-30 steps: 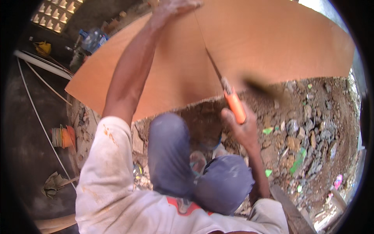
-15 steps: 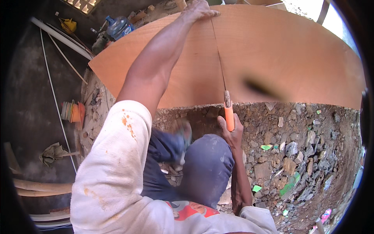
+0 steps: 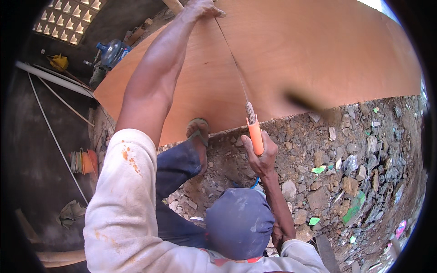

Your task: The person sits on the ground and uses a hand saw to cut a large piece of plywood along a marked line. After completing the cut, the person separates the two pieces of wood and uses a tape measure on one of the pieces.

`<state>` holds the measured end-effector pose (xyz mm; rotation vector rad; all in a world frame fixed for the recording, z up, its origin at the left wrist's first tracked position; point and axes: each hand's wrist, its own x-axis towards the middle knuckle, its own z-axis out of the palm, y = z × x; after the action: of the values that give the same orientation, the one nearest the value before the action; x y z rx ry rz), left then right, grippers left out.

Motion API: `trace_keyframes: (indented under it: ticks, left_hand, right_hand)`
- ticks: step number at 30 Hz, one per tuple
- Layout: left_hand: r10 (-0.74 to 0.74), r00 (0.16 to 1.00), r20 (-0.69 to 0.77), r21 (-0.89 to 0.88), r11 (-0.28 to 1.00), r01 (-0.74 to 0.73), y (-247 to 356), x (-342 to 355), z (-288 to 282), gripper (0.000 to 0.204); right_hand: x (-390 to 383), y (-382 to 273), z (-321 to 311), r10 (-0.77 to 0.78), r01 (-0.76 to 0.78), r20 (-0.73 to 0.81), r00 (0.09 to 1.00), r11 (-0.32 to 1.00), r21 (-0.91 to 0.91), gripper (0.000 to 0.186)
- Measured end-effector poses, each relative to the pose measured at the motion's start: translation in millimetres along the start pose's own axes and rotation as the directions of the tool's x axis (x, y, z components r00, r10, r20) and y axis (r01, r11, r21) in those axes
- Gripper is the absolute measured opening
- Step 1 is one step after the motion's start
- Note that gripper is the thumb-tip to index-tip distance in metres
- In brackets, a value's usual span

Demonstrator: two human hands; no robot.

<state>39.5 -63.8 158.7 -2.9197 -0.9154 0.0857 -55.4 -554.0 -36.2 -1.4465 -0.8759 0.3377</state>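
Your right hand closes firmly around an orange-handled saw, its thin blade lying across the brown board toward your left hand, which rests there, finger spread unclear, with your sandalled foot at the near edge and rubble rightward.

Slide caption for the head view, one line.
Right hand grips an orange-handled saw at a large brown board, left hand on the board, rubble beyond its near edge.

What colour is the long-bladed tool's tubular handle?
The tubular handle is bright orange, best seen in the head view.
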Motion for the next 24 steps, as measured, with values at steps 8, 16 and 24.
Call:
trace_keyframes:
  ticks: [8,16,24]
  left_hand:
    - [0.011,0.975,-0.223,-0.003,1.0,-0.012,-37,7,42,0.041]
    - [-0.048,0.994,-0.098,0.095,0.994,0.057,-32,23,38,0.043]
    - [0.194,0.939,-0.285,0.361,0.929,-0.082,-96,23,52,0.047]
  right_hand:
    - [-43,-13,-24,-0.107,0.099,-0.037,0.994,0.981,-0.165,0.029]
    - [39,13,19,-0.232,0.216,-0.035,0.972,0.942,-0.259,0.026]
    - [50,25,43,-0.246,0.235,-0.048,0.968,0.958,-0.162,0.024]
